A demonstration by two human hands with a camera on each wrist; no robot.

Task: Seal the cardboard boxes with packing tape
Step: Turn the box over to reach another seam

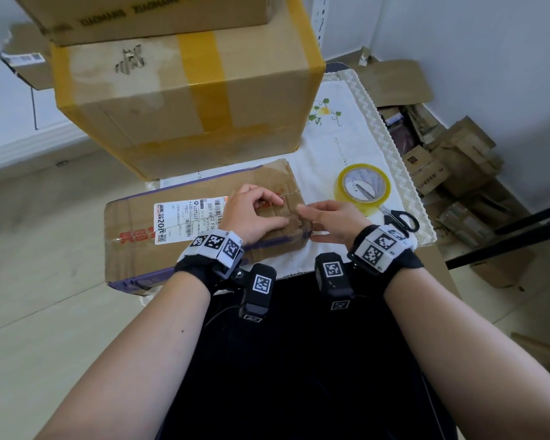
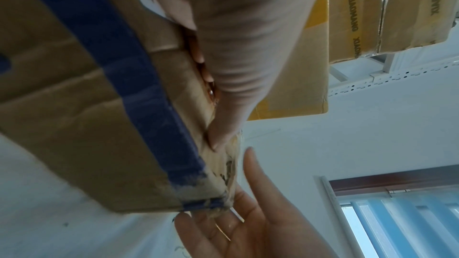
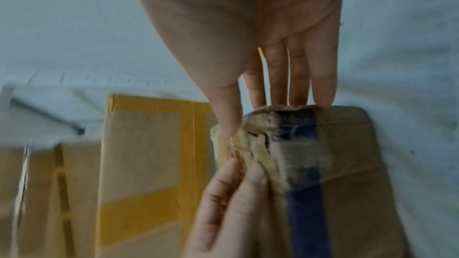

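Note:
A flat, worn cardboard box [image 1: 134, 258] with a white shipping label and blue tape on its edges lies on the white cloth. My left hand [image 1: 281, 211] rests on its top at the right end, fingers bent with the tips on the cardboard and the thumb [image 2: 218, 136] pressing near the torn corner. My right hand [image 1: 308, 222] is at the box's right end, its straight fingers [image 3: 298, 85] touching the end face. A thin glint like clear tape shows at that corner. The roll of packing tape [image 1: 362, 188] lies to the right, over black-handled scissors [image 1: 397, 217].
A large box [image 1: 185, 100] sealed with yellow tape stands just behind, with another carton [image 1: 146, 17] stacked on it. Flattened cardboard and small cartons [image 1: 451, 166] are piled on the floor at the right. The cloth's zigzag edge [image 1: 394, 160] marks the table's right side.

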